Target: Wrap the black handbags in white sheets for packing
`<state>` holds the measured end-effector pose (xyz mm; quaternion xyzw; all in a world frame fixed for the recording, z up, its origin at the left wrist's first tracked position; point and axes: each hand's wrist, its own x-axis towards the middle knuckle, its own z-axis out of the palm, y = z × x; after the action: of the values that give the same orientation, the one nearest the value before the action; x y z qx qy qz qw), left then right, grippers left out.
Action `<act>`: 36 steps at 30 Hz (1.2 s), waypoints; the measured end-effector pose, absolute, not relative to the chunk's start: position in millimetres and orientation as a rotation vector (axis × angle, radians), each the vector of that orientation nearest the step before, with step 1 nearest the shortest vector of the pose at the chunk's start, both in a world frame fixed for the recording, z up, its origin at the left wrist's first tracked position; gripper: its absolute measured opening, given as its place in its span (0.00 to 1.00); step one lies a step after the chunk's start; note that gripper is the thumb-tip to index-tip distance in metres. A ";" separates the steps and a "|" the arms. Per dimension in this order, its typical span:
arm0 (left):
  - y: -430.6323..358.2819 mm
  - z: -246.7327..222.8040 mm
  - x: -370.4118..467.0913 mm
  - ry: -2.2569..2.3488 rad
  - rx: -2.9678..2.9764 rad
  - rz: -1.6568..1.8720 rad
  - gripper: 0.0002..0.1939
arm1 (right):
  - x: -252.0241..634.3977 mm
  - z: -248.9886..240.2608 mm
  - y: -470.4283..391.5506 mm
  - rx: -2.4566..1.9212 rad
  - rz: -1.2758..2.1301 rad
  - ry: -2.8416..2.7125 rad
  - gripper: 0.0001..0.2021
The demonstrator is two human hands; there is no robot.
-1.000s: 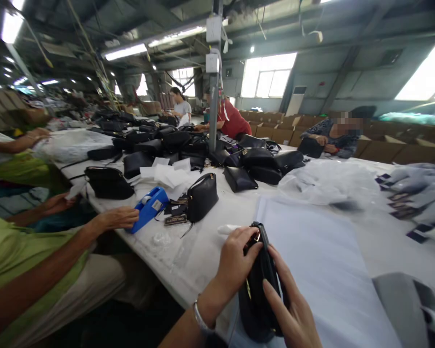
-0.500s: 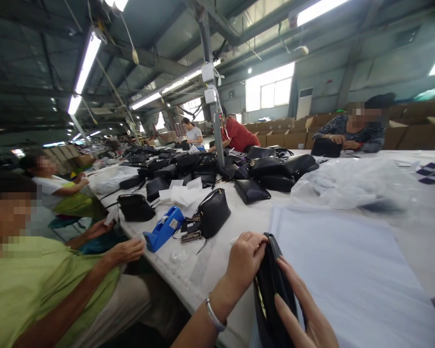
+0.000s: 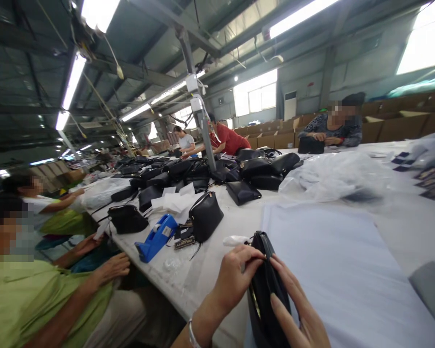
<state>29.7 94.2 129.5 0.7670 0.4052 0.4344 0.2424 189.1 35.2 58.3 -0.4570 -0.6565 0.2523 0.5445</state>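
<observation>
A small black handbag (image 3: 266,285) stands in front of me with its zipped top upward, a gold strip showing along its near left side. My left hand (image 3: 234,270), with a bracelet at the wrist, pinches the zipper pull at the top seam with thumb and forefinger; the pull itself is mostly hidden. My right hand (image 3: 300,309) grips the bag's right side, its thumb on top and its fingers along the far edge. A white wrapped piece (image 3: 235,240) sticks out beside the bag's far end.
A white sheet (image 3: 333,261) lies to the right, with clear plastic bags (image 3: 333,174) beyond. Ahead are a blue tape dispenser (image 3: 156,238), a tagged black bag (image 3: 206,217), white papers (image 3: 172,200) and piled black bags. A co-worker in green (image 3: 54,299) sits close at left.
My left hand has slid from the handbag's far end a little toward me along the zipper. The right hand keeps its hold. The co-worker's near hand has drawn back from the tape dispenser.
</observation>
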 end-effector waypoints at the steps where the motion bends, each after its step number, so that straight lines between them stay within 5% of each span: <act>1: 91.9 129.9 29.6 1.111 2.095 1.186 0.06 | 189.1 58.1 35.3 -1.081 0.598 -1.562 0.26; 18: 43.7 155.7 13.8 0.943 2.044 0.801 0.07 | 187.6 76.4 13.2 -1.066 0.800 -1.456 0.30; 27: 88.2 154.3 -8.6 0.857 2.773 0.689 0.18 | 194.4 81.7 17.0 -1.084 0.914 -1.483 0.29; 36: 79.3 173.5 -28.1 0.733 2.774 0.344 0.16 | 187.2 97.8 22.9 -1.181 0.834 -1.443 0.30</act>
<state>-28.1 79.3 173.5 0.9523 0.2516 0.1180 0.1258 187.2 22.9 97.8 -0.4930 -0.6026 0.3481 0.5222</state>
